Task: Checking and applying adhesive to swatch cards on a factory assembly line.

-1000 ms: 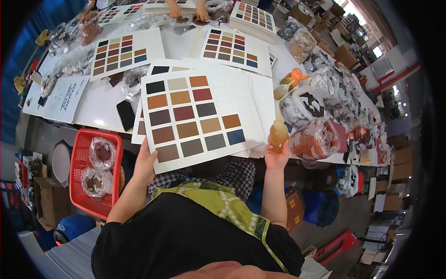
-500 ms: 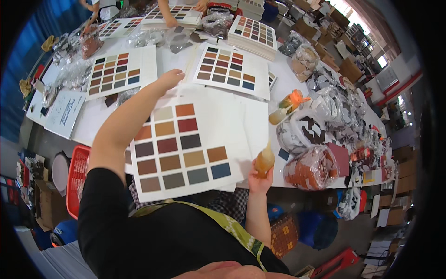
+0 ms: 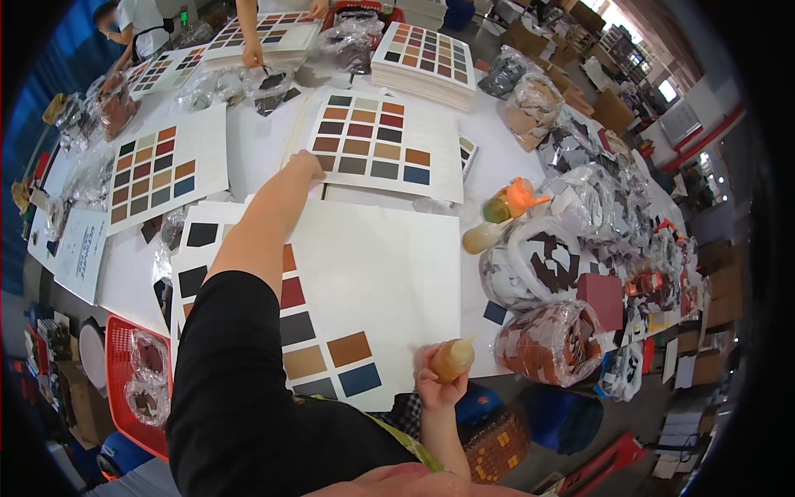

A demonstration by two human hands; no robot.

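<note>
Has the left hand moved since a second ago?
Yes. The left hand left the near swatch sheet's edge and reached forward across it to the far swatch card.

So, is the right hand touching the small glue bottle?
Touching. The head view shows the right hand with its fingers wrapped around the amber bottle, held at the near edge of the sample card.

Left hand outstretched — right hand fisted.

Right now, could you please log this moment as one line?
left hand: reaching, touching far swatch card | right hand: holding glue bottle | near swatch card: on table
</note>
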